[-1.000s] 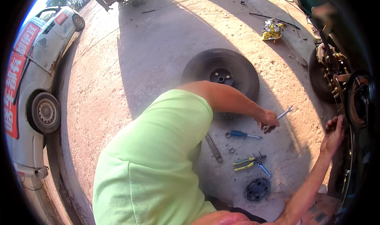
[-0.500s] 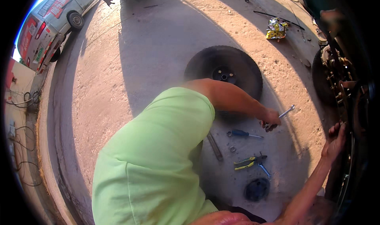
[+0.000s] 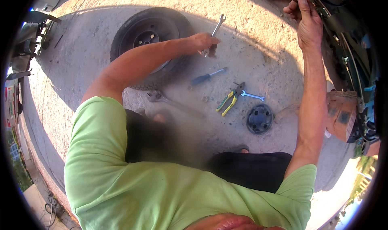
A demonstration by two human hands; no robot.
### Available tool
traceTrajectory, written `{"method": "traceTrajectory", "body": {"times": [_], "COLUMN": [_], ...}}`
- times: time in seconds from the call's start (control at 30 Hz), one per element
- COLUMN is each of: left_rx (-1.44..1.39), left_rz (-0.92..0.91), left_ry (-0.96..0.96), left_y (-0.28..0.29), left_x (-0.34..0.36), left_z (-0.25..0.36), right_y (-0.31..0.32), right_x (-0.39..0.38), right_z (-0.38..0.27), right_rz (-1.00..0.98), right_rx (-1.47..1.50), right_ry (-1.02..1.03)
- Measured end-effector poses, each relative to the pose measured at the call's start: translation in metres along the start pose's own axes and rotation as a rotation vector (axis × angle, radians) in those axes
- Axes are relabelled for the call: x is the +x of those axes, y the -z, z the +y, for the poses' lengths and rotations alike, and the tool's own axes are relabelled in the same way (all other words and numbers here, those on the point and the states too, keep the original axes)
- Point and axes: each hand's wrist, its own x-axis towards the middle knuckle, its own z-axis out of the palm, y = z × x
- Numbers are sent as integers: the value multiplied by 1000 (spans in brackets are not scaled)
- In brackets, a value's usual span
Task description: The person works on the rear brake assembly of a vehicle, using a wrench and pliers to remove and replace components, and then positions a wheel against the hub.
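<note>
In my left hand [image 3: 206, 43], fingers closed round it, is a silver wrench [image 3: 219, 24] with its upper end sticking out over the ground. Beside that hand a black-tyred wheel [image 3: 121, 40] lies flat, partly behind my forearm. My right hand [image 3: 310, 26] reaches to the machine's metal parts [image 3: 343, 24] at the upper right. Its fingers are bent together at the tips; what they pinch is too small to make out. Between my arms lie a blue-handled screwdriver [image 3: 201, 79], yellow-and-black pliers [image 3: 230, 100], a small wrench [image 3: 253, 95] and a black round cap with holes [image 3: 260, 119].
A long tool with a jawed head [image 3: 154, 96] lies near my foot, with a metal ring [image 3: 205, 99] beside it. A reddish block [image 3: 339, 116] sits under the machine at the right. Another machine [image 3: 34, 36] stands at the far left.
My view has swung round, so the wheel and tools appear farther left and higher. The wrench stays in my left hand. The right hand remains at the machine, its fingers now more bent.
</note>
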Motion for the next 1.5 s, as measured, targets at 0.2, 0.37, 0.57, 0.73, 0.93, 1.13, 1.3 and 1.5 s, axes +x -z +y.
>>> {"method": "traceTrajectory", "body": {"times": [0.2, 0.37, 0.57, 0.73, 0.93, 1.13, 1.3, 1.5], "left_rx": [72, 101, 104, 118, 372, 719, 795, 855], "left_rz": [30, -24, -45, 85, 358, 546, 570, 544], "left_ry": [5, -36, -60, -137, -502, -624, -664, -611], "left_y": [1, -2, 2, -10, -2, 15, 23, 27], "left_x": [-3, 5, 3, -7, -59, -59, -52, -37], "left_z": [2, -4, -2, 40, 159, 192, 198, 207], "right_y": [-7, -21, -41, -15, 1, -3, -10, -12], "right_x": [-3, -8, -17, -12, -9, -13, -16, -17], "right_z": [-13, -13, -16, -27, -16, -17, -25, -30], "right_rz": [-268, -214, 38, -116, -63, -31, -39, -53], "right_rx": [344, 297, -41, 133, 192, 143, 131, 119], "right_ry": [-184, -39, 42, -87, -178, -252, -256, -233]}}
